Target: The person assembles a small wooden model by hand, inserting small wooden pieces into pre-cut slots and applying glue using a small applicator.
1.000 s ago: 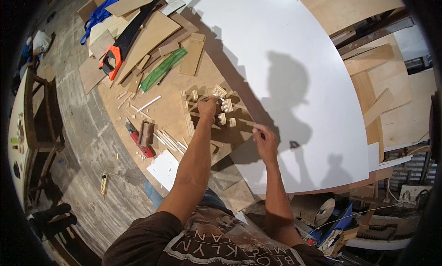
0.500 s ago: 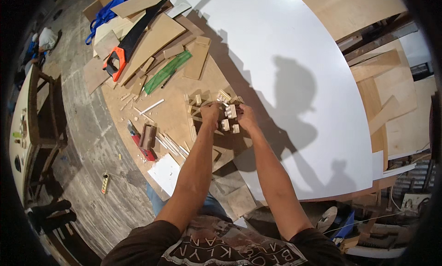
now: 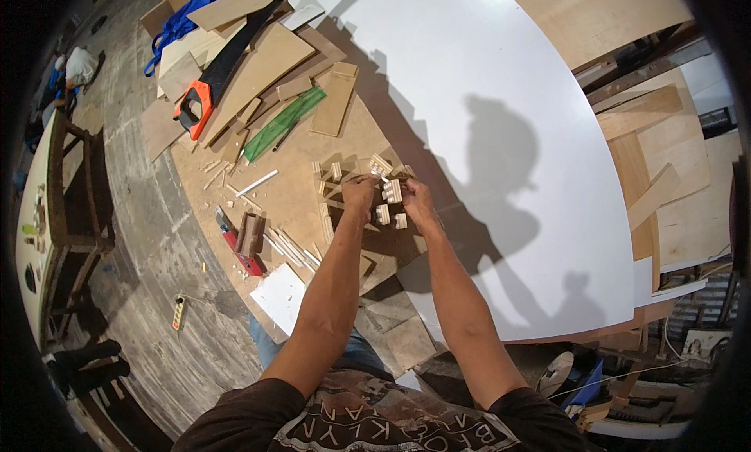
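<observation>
Block between the hands: the small wooden block [image 3: 393,191] sits just left of the right fingertips, among a cluster of similar pieces on the brown board [image 3: 301,151].
Its lie: long axis running away from the person, tipped a little leftward at the far end; its pale, toothed-looking face is turned left.
Slanted neighbour: just beyond it, another block [image 3: 381,163] runs from far left to near right, at an angle to the first.
Left hand: the left hand [image 3: 359,194] is over the middle of the cluster, fingers curled and narrow; from here I can't tell what they hold.
Right hand: the right hand [image 3: 418,199] bends its fingers in against the block's right side; whether they grip it I can't make out.
Block stuff: layered, plywood-like edges, squared corners, stubby shapes.
Sticks: thin, straight, pale sticks [image 3: 288,246] lie bunched left of the left forearm.
Odds beside them: a grooved brown wooden piece [image 3: 250,234] and a red-handled cutter [image 3: 242,249].
Farther off: a flat, see-through green strip [image 3: 284,123], and a saw [image 3: 223,69] with dark blade and orange handle.
Right side: a smooth, glossy white panel [image 3: 540,77].
</observation>
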`<control>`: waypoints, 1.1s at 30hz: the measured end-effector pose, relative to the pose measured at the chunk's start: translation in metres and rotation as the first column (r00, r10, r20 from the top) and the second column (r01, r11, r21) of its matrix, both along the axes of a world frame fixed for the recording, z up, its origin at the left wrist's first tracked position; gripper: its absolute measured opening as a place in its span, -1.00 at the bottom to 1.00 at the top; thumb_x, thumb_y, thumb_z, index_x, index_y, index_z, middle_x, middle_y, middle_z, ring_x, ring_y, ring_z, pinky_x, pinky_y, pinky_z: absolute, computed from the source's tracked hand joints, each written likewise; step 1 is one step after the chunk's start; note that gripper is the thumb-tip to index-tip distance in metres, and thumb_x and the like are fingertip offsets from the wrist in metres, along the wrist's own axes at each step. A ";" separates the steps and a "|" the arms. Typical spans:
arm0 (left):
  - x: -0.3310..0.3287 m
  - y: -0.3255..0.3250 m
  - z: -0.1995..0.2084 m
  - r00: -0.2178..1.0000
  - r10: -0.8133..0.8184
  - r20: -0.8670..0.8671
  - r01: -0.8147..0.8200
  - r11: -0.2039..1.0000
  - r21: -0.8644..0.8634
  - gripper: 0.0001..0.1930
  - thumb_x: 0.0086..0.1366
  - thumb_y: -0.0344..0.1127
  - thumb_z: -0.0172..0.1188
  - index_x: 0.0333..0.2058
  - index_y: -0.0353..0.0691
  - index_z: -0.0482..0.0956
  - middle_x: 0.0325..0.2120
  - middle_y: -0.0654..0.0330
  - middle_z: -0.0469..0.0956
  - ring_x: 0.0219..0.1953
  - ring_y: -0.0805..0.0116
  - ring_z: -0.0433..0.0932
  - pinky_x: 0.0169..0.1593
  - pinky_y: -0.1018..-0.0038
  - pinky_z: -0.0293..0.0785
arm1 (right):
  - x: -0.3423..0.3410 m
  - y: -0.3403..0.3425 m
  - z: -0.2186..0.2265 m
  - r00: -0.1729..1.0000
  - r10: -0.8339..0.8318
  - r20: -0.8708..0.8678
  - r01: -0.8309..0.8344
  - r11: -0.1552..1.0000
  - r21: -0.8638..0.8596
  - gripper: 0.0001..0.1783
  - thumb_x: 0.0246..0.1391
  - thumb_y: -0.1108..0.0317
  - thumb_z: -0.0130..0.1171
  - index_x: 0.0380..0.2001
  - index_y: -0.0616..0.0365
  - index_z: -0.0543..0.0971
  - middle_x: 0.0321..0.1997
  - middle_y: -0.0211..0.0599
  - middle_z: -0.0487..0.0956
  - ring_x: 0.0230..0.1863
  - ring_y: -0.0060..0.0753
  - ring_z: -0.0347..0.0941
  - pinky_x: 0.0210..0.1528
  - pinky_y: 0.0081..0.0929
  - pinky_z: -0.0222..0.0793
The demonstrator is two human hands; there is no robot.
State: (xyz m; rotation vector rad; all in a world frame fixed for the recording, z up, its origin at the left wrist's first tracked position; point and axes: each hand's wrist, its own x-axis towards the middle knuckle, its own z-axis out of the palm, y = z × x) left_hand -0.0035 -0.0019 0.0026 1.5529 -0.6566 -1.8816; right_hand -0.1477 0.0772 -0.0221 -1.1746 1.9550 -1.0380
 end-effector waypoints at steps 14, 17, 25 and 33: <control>-0.001 0.000 0.000 0.999 0.031 -0.010 -0.031 1.000 -0.004 -0.87 0.10 -0.44 0.32 -0.36 -0.36 0.69 -0.55 0.23 0.56 -0.56 0.46 0.41 -0.47 0.46 0.35 | 0.011 -0.004 0.015 0.999 -0.002 0.039 0.005 0.996 -0.091 -0.89 0.10 0.49 0.16 -0.37 0.36 0.57 -0.46 -0.26 0.60 -0.35 -0.55 0.41 -0.27 -0.43 0.39; 0.002 0.001 0.003 0.998 0.052 -0.019 -0.053 0.998 -0.021 -0.86 0.10 -0.44 0.32 -0.35 -0.37 0.69 -0.55 0.24 0.55 -0.56 0.46 0.41 -0.47 0.46 0.35 | 0.018 -0.005 0.023 0.999 -0.006 0.049 0.011 0.996 -0.088 -0.89 0.07 0.51 0.18 -0.38 0.38 0.57 -0.44 -0.26 0.60 -0.33 -0.55 0.43 -0.24 -0.44 0.40; 0.005 -0.002 -0.012 0.997 0.078 -0.019 -0.078 0.997 0.000 -0.81 0.10 -0.40 0.33 -0.31 -0.37 0.70 -0.50 0.19 0.59 -0.53 0.43 0.45 -0.43 0.45 0.39 | 0.025 -0.008 0.038 1.000 0.002 0.021 0.000 0.996 -0.091 -0.86 0.04 0.50 0.21 -0.38 0.41 0.57 -0.42 -0.22 0.62 -0.31 -0.52 0.46 -0.21 -0.42 0.41; -0.003 0.007 0.003 0.998 0.068 -0.003 -0.068 0.997 -0.044 -0.79 0.14 -0.38 0.29 -0.30 -0.41 0.70 -0.46 0.17 0.62 -0.49 0.43 0.49 -0.38 0.44 0.44 | 0.002 -0.003 0.011 0.999 0.001 0.038 0.002 0.998 -0.065 -0.84 0.03 0.50 0.17 -0.30 0.36 0.60 -0.39 -0.12 0.64 -0.30 -0.40 0.50 -0.18 -0.34 0.41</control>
